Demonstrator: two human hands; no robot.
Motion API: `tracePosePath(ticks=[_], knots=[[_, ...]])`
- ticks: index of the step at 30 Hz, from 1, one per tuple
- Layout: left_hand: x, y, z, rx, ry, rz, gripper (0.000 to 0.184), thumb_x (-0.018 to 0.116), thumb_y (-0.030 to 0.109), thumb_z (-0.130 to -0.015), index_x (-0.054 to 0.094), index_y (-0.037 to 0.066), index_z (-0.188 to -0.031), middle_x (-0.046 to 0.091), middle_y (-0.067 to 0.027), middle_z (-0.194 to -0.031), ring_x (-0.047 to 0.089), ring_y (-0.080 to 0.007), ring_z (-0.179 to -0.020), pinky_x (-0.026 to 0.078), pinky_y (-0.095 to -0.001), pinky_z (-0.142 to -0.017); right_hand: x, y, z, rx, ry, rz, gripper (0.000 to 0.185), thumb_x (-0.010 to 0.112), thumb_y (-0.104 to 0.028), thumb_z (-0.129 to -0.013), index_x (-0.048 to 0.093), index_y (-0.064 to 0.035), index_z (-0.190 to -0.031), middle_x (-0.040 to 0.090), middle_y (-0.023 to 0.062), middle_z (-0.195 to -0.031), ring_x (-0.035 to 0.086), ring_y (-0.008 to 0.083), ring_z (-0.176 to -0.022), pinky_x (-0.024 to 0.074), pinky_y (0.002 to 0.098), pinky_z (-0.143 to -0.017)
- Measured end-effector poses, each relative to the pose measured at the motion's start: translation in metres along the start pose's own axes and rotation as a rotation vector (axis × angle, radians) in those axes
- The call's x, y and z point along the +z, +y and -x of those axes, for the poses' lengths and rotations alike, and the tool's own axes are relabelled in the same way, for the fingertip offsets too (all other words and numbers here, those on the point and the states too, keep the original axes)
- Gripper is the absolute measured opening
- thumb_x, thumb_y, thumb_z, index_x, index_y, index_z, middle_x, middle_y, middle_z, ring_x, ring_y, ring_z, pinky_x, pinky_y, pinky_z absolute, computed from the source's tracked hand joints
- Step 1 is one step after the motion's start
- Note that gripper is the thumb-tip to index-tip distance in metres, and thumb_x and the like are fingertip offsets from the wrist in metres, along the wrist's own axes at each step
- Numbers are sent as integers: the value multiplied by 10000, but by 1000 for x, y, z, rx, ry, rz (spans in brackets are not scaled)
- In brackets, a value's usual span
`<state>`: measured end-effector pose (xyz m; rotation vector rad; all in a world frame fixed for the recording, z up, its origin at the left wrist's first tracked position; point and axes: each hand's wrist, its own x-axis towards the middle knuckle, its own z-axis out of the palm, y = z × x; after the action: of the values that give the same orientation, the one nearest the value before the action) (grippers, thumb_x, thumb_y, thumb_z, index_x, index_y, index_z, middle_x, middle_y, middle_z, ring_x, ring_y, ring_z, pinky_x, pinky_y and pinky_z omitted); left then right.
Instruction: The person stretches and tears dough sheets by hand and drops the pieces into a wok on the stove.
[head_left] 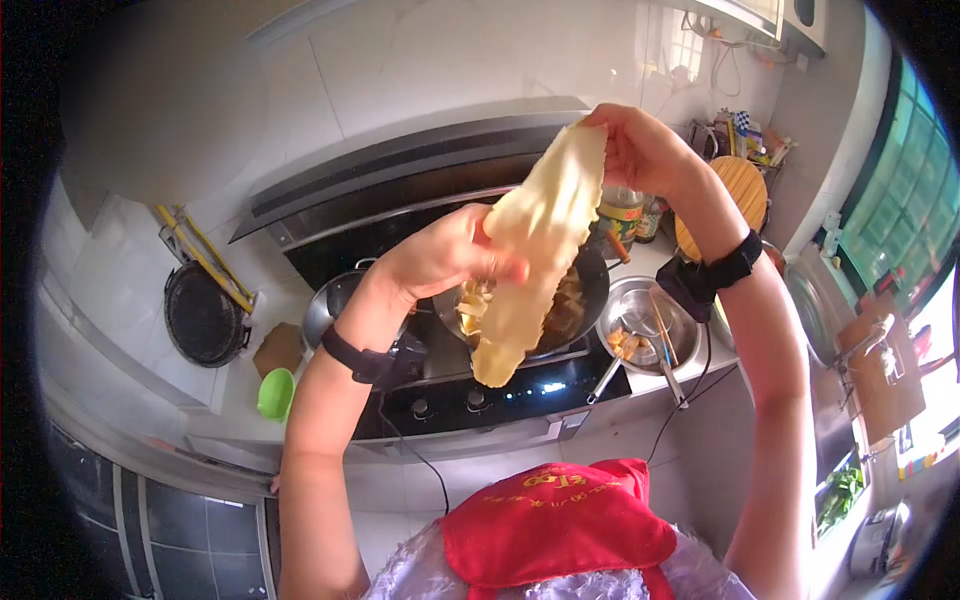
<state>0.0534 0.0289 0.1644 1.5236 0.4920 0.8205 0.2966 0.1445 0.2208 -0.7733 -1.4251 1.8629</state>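
A long, flat, pale yellow sheet of dough point(545, 230) hangs at a slant in front of me, its lower end dangling free. My right hand point(648, 150) is closed on its upper end, up high. Lower down, my left hand point(450, 255) pinches the left edge near the middle, thumb across the front. Behind and below the dough sheet is a dark wok point(597, 290) on the stove, with yellowish pieces of food point(475, 305) in it. The sheet hides the middle of the wok.
Right of the wok stands a steel bowl point(690, 330) holding browned pieces and utensils. A lidded pan point(335, 300) sits left, near a green bowl point(276, 394). Bottles point(622, 212) and a round wooden board point(735, 200) are behind my right arm. Stove knobs point(476, 399) line the front.
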Motion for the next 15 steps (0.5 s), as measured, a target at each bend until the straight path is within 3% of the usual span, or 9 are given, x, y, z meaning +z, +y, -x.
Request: tracePosePath(ticks=[3, 4, 6, 9, 10, 13, 14, 15], knots=[[-7, -4, -18, -168, 68, 210, 357, 748, 241, -855, 629, 42, -1127, 695, -41, -978, 670, -133, -876, 532, -296, -819, 8, 7, 0, -33, -35, 14, 253, 525, -229, -916, 647, -17, -977, 713, 83, -928, 708, 182, -795, 591, 289, -727], [-4, -2, -21, -204, 70, 146, 319, 702, 298, -892, 648, 50, -1085, 698, -50, -969, 678, -130, -852, 548, -298, -775, 8, 8, -1, -67, -44, 14, 260, 524, -235, -919, 646, -14, -984, 713, 85, -931, 709, 184, -800, 591, 292, -733], [-3, -3, -24, -176, 99, 99, 304, 705, 293, -889, 661, 49, -1066, 702, -49, -956, 678, -131, -850, 547, -299, -776, 6, 7, -6, -135, -60, 13, 275, 521, -245, -927, 644, -10, -1000, 714, 90, -937, 709, 189, -808, 592, 298, -746], [-11, 2, -26, -80, 112, 94, 270, 706, 271, -887, 679, 54, -1045, 711, -46, -937, 680, -136, -849, 547, -301, -780, -9, 6, -12, -119, 94, -19, 285, 517, -257, -937, 638, -8, -1004, 714, 94, -946, 709, 196, -829, 590, 312, -765], [-16, 3, -29, -52, 124, 85, 254, 702, 261, -891, 680, 59, -1045, 711, -44, -945, 679, -135, -851, 546, -307, -781, -9, 12, -14, -114, 142, -59, 360, 470, -284, -948, 628, 24, -1045, 710, 149, -948, 712, 253, -844, 588, 378, -805], [-17, 10, -37, 13, 243, 139, 246, 655, 233, -921, 656, 62, -1098, 701, -48, -985, 675, -149, -894, 548, -327, -814, -13, 38, -10, -28, -130, -176, 448, 423, -349, -978, 613, 37, -1103, 699, 175, -995, 699, 271, -923, 564, 404, -870], [-17, 12, -39, 32, 298, 172, 252, 634, 224, -934, 642, 60, -1125, 696, -52, -1001, 673, -156, -915, 550, -335, -829, -13, 48, -12, -29, -227, -191, 550, 383, -433, -992, 591, 45, -1166, 681, 188, -1062, 668, 276, -1018, 528, 423, -925], [-20, 13, -42, 46, 311, 184, 259, 633, 221, -934, 634, 63, -1140, 692, -49, -1022, 673, -159, -923, 550, -337, -831, -13, 56, -12, -3, -469, -321, 616, 388, -508, -985, 586, 40, -1185, 668, 184, -1108, 648, 270, -1054, 495, 419, -952]])
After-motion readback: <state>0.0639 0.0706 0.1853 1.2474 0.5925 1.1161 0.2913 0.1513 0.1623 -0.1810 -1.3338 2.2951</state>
